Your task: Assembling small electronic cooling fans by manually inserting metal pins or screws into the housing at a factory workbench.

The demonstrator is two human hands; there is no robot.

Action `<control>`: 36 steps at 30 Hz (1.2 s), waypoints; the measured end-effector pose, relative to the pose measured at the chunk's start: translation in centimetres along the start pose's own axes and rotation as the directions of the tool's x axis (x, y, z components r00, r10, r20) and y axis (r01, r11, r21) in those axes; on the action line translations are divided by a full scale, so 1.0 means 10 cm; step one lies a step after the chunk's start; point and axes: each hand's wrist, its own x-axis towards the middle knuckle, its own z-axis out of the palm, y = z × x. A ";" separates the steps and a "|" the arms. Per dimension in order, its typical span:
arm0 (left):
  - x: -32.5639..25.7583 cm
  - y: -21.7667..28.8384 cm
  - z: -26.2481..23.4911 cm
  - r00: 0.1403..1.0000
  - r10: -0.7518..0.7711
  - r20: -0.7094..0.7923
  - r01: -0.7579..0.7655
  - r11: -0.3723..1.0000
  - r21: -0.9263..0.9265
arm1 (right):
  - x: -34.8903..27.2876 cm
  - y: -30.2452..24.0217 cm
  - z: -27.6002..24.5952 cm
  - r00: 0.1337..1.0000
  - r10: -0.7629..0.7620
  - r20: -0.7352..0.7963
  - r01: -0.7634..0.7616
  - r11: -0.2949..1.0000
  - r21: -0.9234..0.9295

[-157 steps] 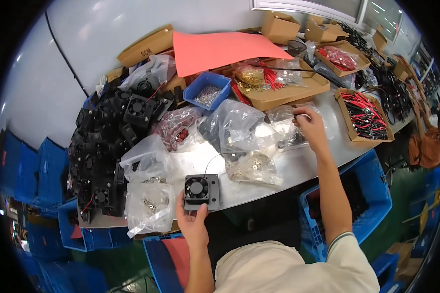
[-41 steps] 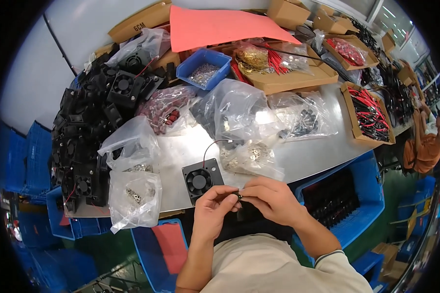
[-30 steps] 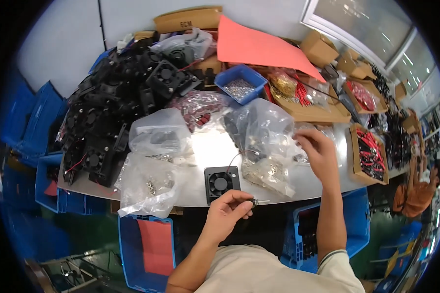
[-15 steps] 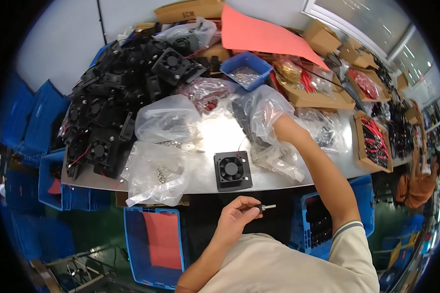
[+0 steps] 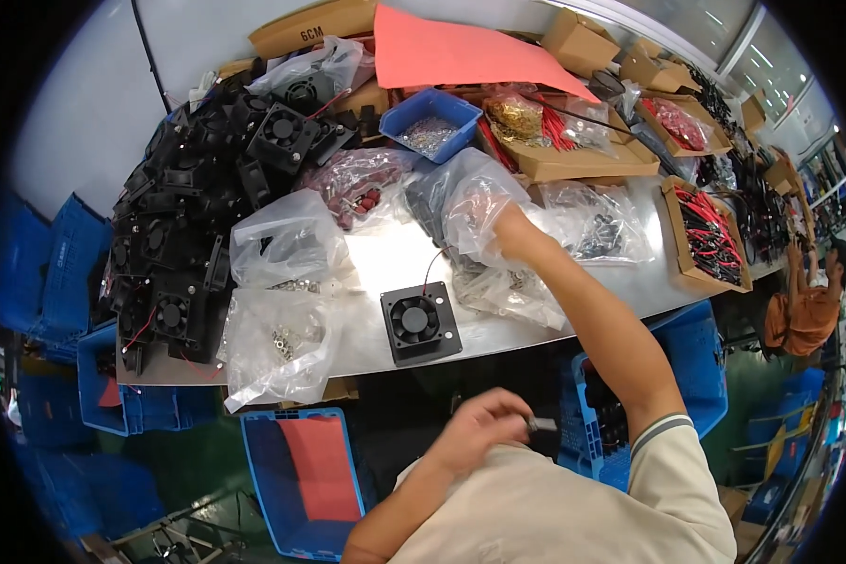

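Observation:
My left hand (image 5: 479, 430), blurred by motion, is closed in front of my body, below the table's front edge. A small metal part with a pale shaft (image 5: 541, 425) sticks out past its fingertips; its exact kind is unclear. My right hand (image 5: 487, 226) reaches into a clear plastic bag (image 5: 475, 188) on the table, and the film hides its fingers. Between the two hands, close to the front edge, lies a square black fan (image 5: 415, 322) on a black plate, with a thin wire rising from its top.
Many black fans (image 5: 174, 226) are heaped at the left. Plastic bags of hardware (image 5: 282, 343), a blue bin of small metal parts (image 5: 432, 122) and cardboard trays (image 5: 583, 164) crowd the metal table (image 5: 362, 352). Below stand blue crates (image 5: 296, 479). Another person (image 5: 804, 315) sits far right.
The view has shifted, so the table contents appear further left. My left hand has moved slightly with the metal part and now blurs. My right hand stays inside the plastic bag.

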 end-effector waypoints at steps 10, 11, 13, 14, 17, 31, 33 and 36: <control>0.04 -0.28 0.21 0.802 -0.382 0.459 0.158 0.877 0.453 | 0.44 0.80 0.08 0.943 0.308 0.127 -0.293 0.588 0.754; -0.02 -0.24 0.15 0.866 -0.318 0.385 0.139 0.894 0.426 | 0.43 0.58 0.13 0.949 0.276 0.155 -0.292 0.578 0.762; -0.04 -0.20 0.07 0.895 -0.311 0.320 0.183 0.910 0.371 | 0.10 0.00 -0.24 0.983 -0.052 -0.174 0.128 0.882 0.453; -0.02 -0.16 0.04 0.923 -0.238 0.301 0.119 0.923 0.367 | 0.22 -0.01 -0.34 0.967 0.241 0.081 -0.244 0.786 0.568; 0.04 0.06 0.07 0.949 -0.177 0.263 0.079 0.936 0.344 | -0.03 0.27 -0.23 0.931 -0.085 -0.355 0.286 0.776 0.563; 0.14 0.51 -0.03 0.811 0.477 -0.339 -0.486 0.872 0.065 | -1.63 -0.84 -0.19 0.935 0.346 0.079 -0.154 0.194 0.969; 0.16 0.51 -0.02 0.812 0.490 -0.318 -0.499 0.865 0.059 | -1.69 -0.85 0.03 0.973 0.228 0.034 -0.036 0.006 0.999; 0.18 0.52 -0.01 0.822 0.544 -0.169 -0.569 0.772 -0.283 | -1.64 -1.00 0.22 0.948 0.285 0.143 -0.042 -0.333 0.942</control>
